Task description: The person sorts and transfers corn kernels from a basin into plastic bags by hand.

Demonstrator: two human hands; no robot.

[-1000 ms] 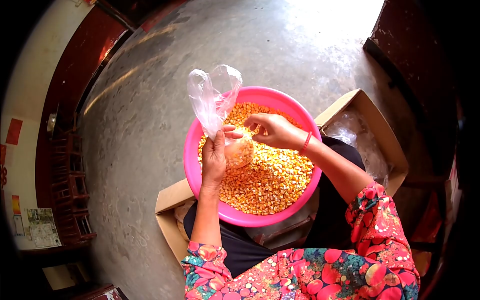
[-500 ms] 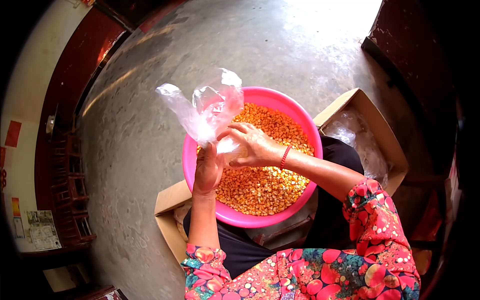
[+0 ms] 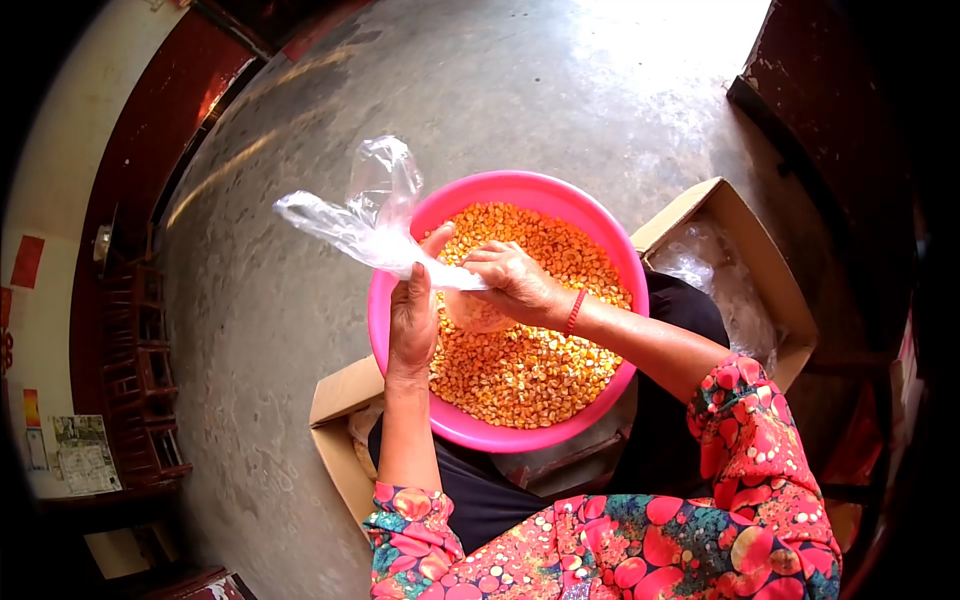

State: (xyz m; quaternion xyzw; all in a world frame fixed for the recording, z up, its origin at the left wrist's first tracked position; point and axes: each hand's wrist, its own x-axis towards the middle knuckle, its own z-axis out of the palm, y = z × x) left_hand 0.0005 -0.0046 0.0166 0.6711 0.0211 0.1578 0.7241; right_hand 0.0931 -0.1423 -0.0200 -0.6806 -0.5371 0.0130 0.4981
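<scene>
A clear plastic bag (image 3: pixel 378 243) is held over the left part of a pink basin (image 3: pixel 640 290) filled with orange-yellow corn kernels (image 3: pixel 540 375). Between its thumb and fingers, my left hand (image 3: pixel 412 325) has the bag gathered at the basin's left rim. My right hand (image 3: pixel 520 285), with a red band at the wrist, is closed on the bag's twisted part just to the right. Two loose ends of the bag stick out to the upper left. Its lower part hangs beneath my hands over the corn; its contents are hard to make out.
The basin rests at my lap, above my dark-trousered legs. An open cardboard box (image 3: pixel 690 205) with clear plastic bags stands on the right, and another box (image 3: pixel 345 395) on the left. Wooden stools (image 3: pixel 140 380) line the left wall. Concrete floor (image 3: pixel 270 290) lies ahead.
My right hand has closed its fingers on the bag and drawn it taut to the right. The bag's loose ends have swung left, and my left fingers have spread somewhat.
</scene>
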